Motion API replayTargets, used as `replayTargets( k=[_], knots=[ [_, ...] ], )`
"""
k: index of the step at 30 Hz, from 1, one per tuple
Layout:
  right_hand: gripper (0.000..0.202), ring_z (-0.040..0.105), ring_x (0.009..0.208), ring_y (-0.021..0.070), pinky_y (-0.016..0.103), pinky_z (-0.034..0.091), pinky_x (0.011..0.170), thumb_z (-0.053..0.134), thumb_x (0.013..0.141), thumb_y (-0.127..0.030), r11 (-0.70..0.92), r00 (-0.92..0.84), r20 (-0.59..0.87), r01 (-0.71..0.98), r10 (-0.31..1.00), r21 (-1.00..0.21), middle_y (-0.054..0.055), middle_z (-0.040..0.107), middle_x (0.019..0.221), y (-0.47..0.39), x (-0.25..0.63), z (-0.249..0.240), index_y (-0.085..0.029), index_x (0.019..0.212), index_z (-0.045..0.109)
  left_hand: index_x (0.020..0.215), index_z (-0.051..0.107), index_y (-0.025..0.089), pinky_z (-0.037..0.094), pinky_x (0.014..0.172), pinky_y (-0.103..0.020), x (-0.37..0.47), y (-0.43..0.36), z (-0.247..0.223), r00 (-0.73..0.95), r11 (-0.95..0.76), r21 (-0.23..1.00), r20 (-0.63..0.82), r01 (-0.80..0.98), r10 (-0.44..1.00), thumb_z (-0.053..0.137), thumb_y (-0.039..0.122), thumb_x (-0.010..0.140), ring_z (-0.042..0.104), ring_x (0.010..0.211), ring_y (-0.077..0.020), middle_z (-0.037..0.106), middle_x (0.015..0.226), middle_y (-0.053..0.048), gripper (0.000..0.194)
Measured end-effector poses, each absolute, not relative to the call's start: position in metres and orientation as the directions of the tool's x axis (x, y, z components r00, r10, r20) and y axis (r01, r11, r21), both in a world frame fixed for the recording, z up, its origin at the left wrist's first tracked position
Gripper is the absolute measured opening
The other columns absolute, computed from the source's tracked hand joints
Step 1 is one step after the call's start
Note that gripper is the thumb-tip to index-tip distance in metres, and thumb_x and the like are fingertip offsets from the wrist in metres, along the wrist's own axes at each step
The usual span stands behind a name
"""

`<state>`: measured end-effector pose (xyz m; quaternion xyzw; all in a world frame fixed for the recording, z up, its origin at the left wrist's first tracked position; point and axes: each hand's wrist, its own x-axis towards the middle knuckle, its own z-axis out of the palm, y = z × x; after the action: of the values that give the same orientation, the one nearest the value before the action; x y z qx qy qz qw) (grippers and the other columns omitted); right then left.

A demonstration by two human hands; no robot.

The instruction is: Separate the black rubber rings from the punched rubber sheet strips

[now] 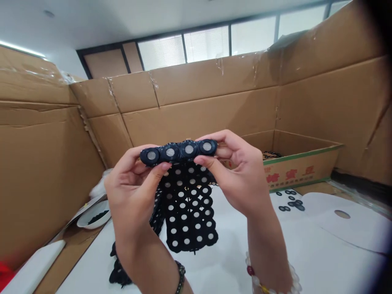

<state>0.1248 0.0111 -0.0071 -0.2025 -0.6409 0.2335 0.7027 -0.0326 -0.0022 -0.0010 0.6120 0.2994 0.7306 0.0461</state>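
Both my hands hold up a black piece made of joined round rings [188, 212], with pale circles showing in their middles. Its top row is bent over toward me as a thick black edge, and the rest hangs down over the white tabletop. My left hand [134, 183] pinches the left end of that edge, thumb in front and fingers behind. At the right end, my right hand [239, 167] grips it in the same way. More black ringed material [119, 269] lies beside and partly behind my left forearm.
Loose black rings [292, 202] lie on the white table [232, 253] at right, beside a white disc [324, 216] with a central hole. Behind stands a printed cardboard box [297, 171] holding black rings. A white bowl [84, 219] with dark contents sits left. Cardboard walls [196, 114] surround the table.
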Motion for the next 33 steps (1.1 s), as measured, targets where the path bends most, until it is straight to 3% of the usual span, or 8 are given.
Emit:
replayTargets(
  k=[5, 11, 14, 20, 26, 33],
  knots=[
    [0.013, 0.068, 0.067, 0.0147, 0.028, 0.051, 0.061, 0.069, 0.083, -0.025, 0.76, -0.061, 0.759, -0.021, 0.648, -0.65, -0.004, 0.076, 0.077, 0.015, 0.131, -0.009, -0.024, 0.093, 0.061, 0.087, 0.073, 0.031, 0.061, 0.07, -0.03, -0.037, -0.002, -0.002, -0.213, -0.798, 0.502, 0.865, 0.333, 0.455, 0.08, 0.017, 0.075, 0.072, 0.078, -0.0179, 0.074, 0.084, 0.004, 0.02],
    [0.013, 0.062, 0.06, 0.0126, 0.026, 0.048, 0.055, 0.068, 0.084, -0.025, 0.793, -0.053, 0.793, 0.101, 0.607, -0.601, -0.005, 0.072, 0.071, 0.009, 0.128, -0.009, -0.026, 0.093, 0.058, 0.09, 0.074, 0.028, 0.059, 0.068, -0.022, -0.038, -0.001, -0.002, -0.207, -0.82, 0.514, 0.856, 0.252, 0.473, 0.077, 0.016, 0.079, 0.072, 0.078, -0.0137, 0.075, 0.084, 0.003, 0.016],
    [0.014, 0.066, 0.067, 0.0128, 0.023, 0.045, 0.051, 0.069, 0.083, -0.021, 0.814, -0.06, 0.816, 0.151, 0.574, -0.561, -0.004, 0.071, 0.078, 0.0, 0.131, -0.007, -0.025, 0.09, 0.058, 0.091, 0.076, 0.025, 0.058, 0.069, -0.018, -0.04, 0.0, -0.003, -0.183, -0.818, 0.55, 0.833, 0.169, 0.522, 0.077, 0.016, 0.079, 0.072, 0.079, -0.0128, 0.075, 0.086, 0.002, 0.015],
    [0.017, 0.065, 0.076, 0.0119, 0.024, 0.049, 0.064, 0.065, 0.083, -0.013, 0.798, -0.147, 0.786, 0.172, 0.601, -0.578, -0.006, 0.065, 0.081, -0.011, 0.141, -0.007, -0.025, 0.084, 0.052, 0.092, 0.079, 0.028, 0.056, 0.07, -0.012, -0.042, 0.002, -0.005, -0.104, -0.813, 0.581, 0.811, 0.04, 0.575, 0.078, 0.012, 0.078, 0.072, 0.08, -0.0101, 0.077, 0.085, 0.003, 0.021],
    [0.02, 0.064, 0.081, 0.0143, 0.028, 0.049, 0.07, 0.063, 0.081, -0.011, 0.797, -0.13, 0.789, 0.172, 0.601, -0.579, -0.006, 0.059, 0.076, -0.006, 0.137, -0.008, -0.024, 0.08, 0.049, 0.093, 0.081, 0.03, 0.058, 0.07, -0.017, -0.043, 0.006, -0.01, -0.203, -0.84, 0.536, 0.834, 0.08, 0.513, 0.081, 0.014, 0.075, 0.073, 0.079, -0.0125, 0.079, 0.088, 0.004, 0.024],
    [0.021, 0.064, 0.075, 0.0136, 0.027, 0.049, 0.063, 0.061, 0.081, -0.008, 0.786, -0.105, 0.78, 0.121, 0.617, -0.606, -0.006, 0.062, 0.076, 0.004, 0.135, -0.008, -0.024, 0.076, 0.048, 0.085, 0.082, 0.03, 0.061, 0.071, -0.023, -0.04, 0.012, -0.01, -0.281, -0.859, 0.493, 0.851, 0.136, 0.444, 0.085, 0.013, 0.069, 0.074, 0.08, -0.0163, 0.079, 0.086, 0.003, 0.023]
  ],
)
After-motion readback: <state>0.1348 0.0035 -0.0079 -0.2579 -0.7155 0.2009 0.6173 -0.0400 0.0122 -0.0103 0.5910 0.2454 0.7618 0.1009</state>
